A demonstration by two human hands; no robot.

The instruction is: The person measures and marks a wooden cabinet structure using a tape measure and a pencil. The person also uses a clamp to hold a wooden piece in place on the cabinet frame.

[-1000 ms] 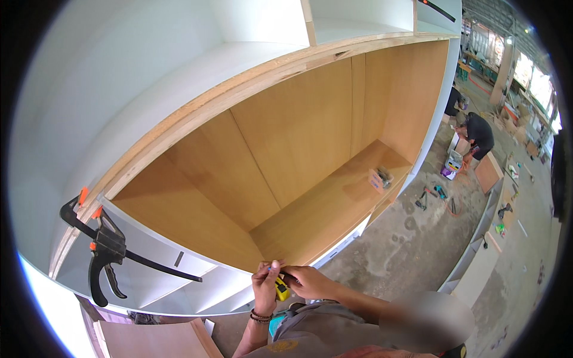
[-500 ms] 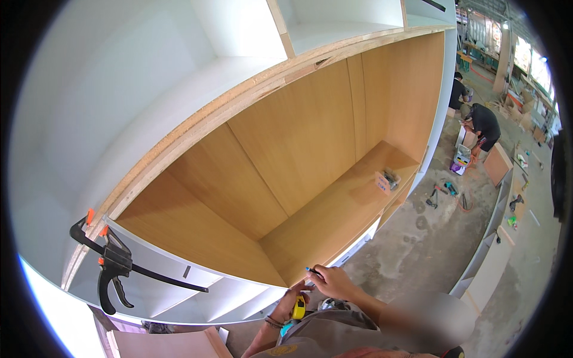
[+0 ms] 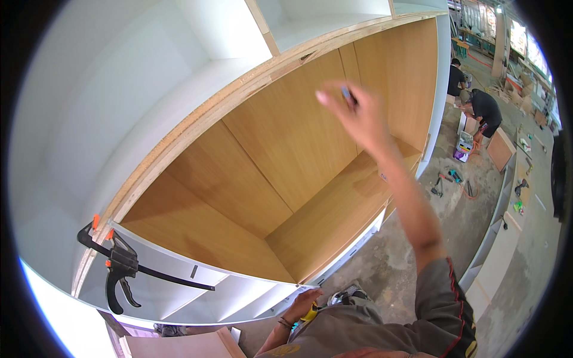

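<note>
A large cabinet with a wood-coloured interior and white outer panels fills the view before me. My right hand is raised in front of its back panel, blurred by motion, closed around a dark pen with a blue end. Low in front of my body, beside the cabinet's near corner, my left hand is closed on a yellow tape measure. That hand's fingers are partly hidden. A black bar clamp with orange pads grips the cabinet edge at the left.
Two people work at the far right beside a white and purple bucket. Tools lie on the concrete floor. A long white panel stands to the right. A board lies at the lower left.
My right hand has risen from beside the left hand to in front of the cabinet's back panel, carrying the pen. The left hand stays low with the tape measure. The view has shifted slightly.
</note>
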